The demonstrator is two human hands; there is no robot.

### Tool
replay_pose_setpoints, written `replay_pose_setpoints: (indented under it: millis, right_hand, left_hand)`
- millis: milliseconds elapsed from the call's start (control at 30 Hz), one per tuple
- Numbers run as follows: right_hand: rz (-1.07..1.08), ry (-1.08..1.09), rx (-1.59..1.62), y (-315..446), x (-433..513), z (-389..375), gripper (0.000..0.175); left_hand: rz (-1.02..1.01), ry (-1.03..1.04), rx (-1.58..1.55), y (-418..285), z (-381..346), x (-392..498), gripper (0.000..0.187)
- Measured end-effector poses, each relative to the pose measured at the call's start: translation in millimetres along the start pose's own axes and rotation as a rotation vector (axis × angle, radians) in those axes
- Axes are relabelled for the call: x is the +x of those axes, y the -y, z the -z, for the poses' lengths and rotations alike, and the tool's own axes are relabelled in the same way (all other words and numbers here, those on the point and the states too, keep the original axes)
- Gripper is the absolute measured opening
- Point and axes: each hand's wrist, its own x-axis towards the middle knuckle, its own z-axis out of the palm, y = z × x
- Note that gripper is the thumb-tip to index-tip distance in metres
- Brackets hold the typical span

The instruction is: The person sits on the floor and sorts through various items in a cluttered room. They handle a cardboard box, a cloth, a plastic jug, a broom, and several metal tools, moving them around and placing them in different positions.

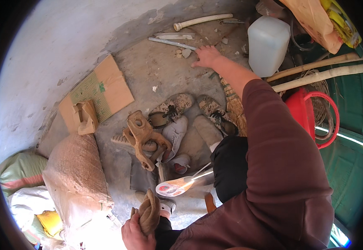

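Observation:
My right hand (207, 56) reaches far out over the concrete floor, its fingers at the end of a thin grey pipe or strip (172, 43); whether they grip it I cannot tell. Small broken lumps (186, 53) lie just beside the fingers. Low in the view, my left hand (136, 232) holds a brown, folded, worn object (150, 212), perhaps a cloth shoe. Between the hands lie camouflage-patterned shoes (181, 104), a white sneaker (175, 132), a brown forked piece (142, 136) with holes, and a printed insole-shaped piece (172, 187).
A flattened cardboard sheet (112, 84) and a small open carton (88, 118) lie at left, above full sacks (75, 165). At right are a straw broom (234, 107), a translucent plastic jug (267, 47), bamboo poles (325, 76) and a red plastic basket (298, 109). A pale pipe (203, 22) lies near the wall.

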Motion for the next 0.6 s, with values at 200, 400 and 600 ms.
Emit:
replay_pose_setpoints:
  millis: [200, 400, 600]
  right_hand:
    - [0.096, 0.017, -0.109, -32.4, 3.6, -20.0, 0.064]
    - [-0.005, -0.252, -0.034, -26.6, 8.9, -8.1, 0.045]
    - [-0.108, -0.833, 0.584, -6.9, -21.0, 37.6, 0.046]
  left_hand:
    - [-0.002, 0.020, 0.012, 4.1, 2.3, 10.4, 0.059]
    - [0.000, 0.030, 0.019, -1.1, 1.5, 10.9, 0.060]
    - [-0.020, 0.011, 0.017, -6.0, 0.9, 1.1, 0.058]
